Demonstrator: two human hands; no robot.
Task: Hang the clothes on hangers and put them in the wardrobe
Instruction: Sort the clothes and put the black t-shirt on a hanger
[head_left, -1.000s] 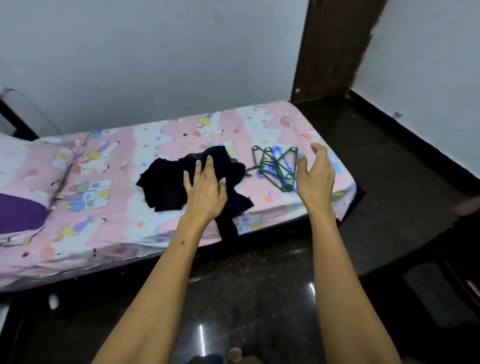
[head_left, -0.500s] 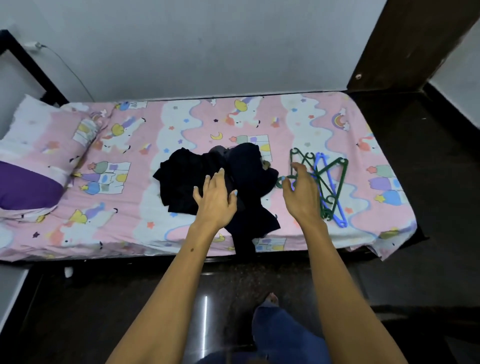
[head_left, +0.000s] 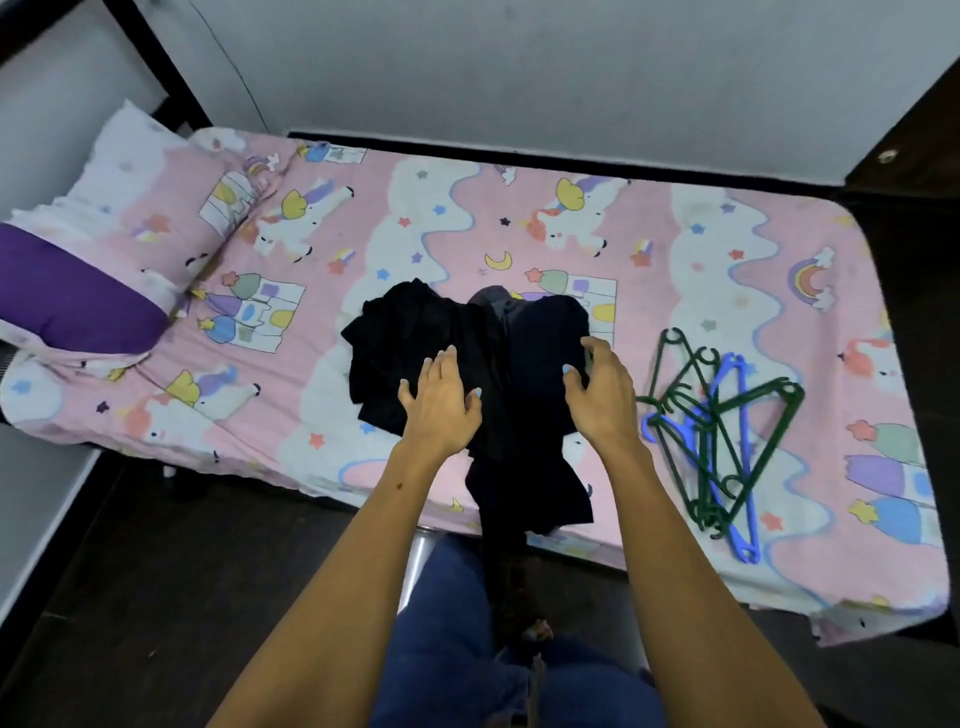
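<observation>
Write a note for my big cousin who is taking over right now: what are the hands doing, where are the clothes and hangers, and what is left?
Left hand: open, fingers spread over the pile of dark clothes, gripping nothing.
Right hand: open, fingers loosely curled above the pile's right side, holding nothing.
The clothes sit in a heap on the bed, one piece trailing over the near edge.
Green and blue hangers lie in a tangle right of the pile.
Done: nothing hung yet.
Left: pick out each garment, hang it, carry it to the wardrobe, which is not in view.
</observation>
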